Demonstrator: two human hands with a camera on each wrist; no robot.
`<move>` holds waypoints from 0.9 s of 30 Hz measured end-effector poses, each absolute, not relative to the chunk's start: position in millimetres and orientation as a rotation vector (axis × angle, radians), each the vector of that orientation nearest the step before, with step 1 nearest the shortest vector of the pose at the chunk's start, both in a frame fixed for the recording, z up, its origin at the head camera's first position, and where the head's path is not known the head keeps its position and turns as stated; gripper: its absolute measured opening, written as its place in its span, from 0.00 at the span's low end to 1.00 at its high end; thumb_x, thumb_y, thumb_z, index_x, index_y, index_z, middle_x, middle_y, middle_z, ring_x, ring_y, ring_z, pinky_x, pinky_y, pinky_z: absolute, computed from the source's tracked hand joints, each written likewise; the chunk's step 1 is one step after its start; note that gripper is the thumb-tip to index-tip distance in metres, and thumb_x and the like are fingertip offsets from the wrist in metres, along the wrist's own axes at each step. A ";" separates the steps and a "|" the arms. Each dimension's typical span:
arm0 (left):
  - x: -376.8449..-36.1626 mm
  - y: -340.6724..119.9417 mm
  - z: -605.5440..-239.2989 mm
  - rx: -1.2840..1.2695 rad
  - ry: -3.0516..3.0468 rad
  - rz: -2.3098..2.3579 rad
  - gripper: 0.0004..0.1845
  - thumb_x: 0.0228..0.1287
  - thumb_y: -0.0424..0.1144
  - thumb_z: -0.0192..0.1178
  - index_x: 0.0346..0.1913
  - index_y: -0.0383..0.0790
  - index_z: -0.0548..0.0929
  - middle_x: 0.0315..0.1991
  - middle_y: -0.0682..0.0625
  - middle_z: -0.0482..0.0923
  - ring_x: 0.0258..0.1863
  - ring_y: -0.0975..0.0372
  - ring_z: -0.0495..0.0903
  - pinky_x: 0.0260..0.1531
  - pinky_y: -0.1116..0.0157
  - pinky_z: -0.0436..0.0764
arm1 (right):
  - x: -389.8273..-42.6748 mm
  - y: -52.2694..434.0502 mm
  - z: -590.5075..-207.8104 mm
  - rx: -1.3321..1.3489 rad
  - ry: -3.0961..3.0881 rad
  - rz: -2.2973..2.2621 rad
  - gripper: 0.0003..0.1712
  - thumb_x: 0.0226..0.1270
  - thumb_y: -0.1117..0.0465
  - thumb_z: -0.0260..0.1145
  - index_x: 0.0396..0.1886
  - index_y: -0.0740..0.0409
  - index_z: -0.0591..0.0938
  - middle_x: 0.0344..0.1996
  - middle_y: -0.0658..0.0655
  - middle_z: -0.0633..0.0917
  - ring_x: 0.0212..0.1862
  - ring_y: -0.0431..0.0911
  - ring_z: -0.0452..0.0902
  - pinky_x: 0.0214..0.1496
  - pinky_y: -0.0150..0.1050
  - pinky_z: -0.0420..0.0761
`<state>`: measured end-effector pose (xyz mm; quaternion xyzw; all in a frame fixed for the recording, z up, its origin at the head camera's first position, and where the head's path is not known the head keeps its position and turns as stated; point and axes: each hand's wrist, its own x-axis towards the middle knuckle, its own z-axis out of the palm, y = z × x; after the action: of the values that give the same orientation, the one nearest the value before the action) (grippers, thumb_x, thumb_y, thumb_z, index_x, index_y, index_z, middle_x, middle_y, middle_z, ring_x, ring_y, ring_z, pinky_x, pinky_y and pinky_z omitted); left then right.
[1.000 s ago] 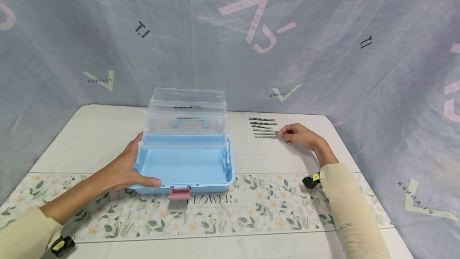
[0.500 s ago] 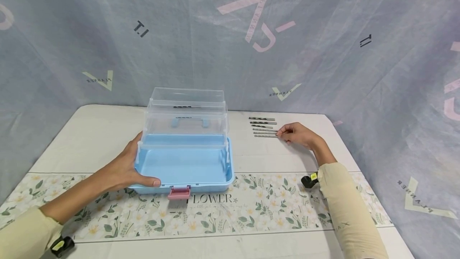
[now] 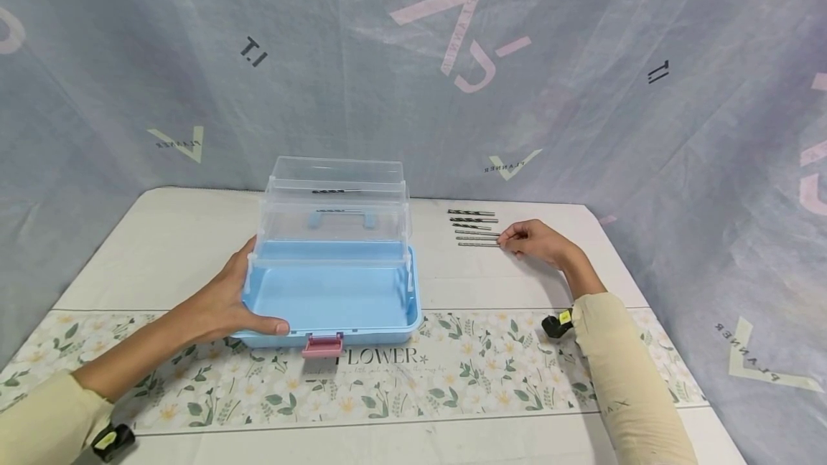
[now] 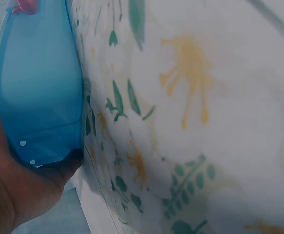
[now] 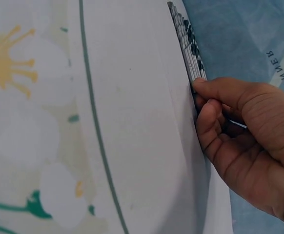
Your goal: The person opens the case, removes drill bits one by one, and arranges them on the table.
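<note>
I am sitting at the worktop (image 3: 129, 250) with its flowered runner, and the blue toolbox (image 3: 329, 300) is standing open in front of me, clear tiers folded up and back, one drill bit already lying in the top tier. My left hand (image 3: 222, 303) is steadying its near left corner, thumb curled over the rim. To the right of the box, the drill bits (image 3: 474, 228) are lying in a row, and my right hand (image 3: 536, 241) is pinching the end of the nearest bit (image 3: 478, 244). To do this well, I am judging I should keep the box braced and lift only that one bit without rolling its neighbours. The wrist views are showing little; exactly which bit my fingertips (image 5: 203, 87) are gripping is hard to make out.
</note>
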<state>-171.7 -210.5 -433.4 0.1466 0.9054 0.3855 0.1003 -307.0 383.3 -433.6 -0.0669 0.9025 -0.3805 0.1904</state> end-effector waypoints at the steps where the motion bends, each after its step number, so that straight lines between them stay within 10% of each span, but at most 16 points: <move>1: -171.8 -210.6 -433.5 0.434 2.675 1.142 0.92 0.46 0.54 0.93 0.93 0.48 0.25 0.88 0.19 0.40 0.83 0.20 0.57 0.70 0.16 0.67 | -306.8 383.9 -433.8 -0.188 2.532 -1.077 0.17 0.88 0.63 0.62 0.65 0.69 0.86 0.58 0.66 0.88 0.50 0.46 0.81 0.48 0.32 0.85; 27: -171.9 -210.7 -432.0 0.410 2.711 1.011 0.92 0.49 0.60 0.90 0.92 0.44 0.21 0.89 0.18 0.36 0.83 0.17 0.55 0.69 0.17 0.70 | -317.1 379.3 -413.0 -0.228 2.526 -1.263 0.20 0.90 0.56 0.63 0.68 0.66 0.85 0.60 0.66 0.85 0.47 0.49 0.81 0.55 0.43 0.85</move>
<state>-171.9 -210.7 -432.0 0.1394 0.9221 0.3440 0.1096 -317.1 379.3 -413.0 -0.0796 0.8810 -0.4404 0.1535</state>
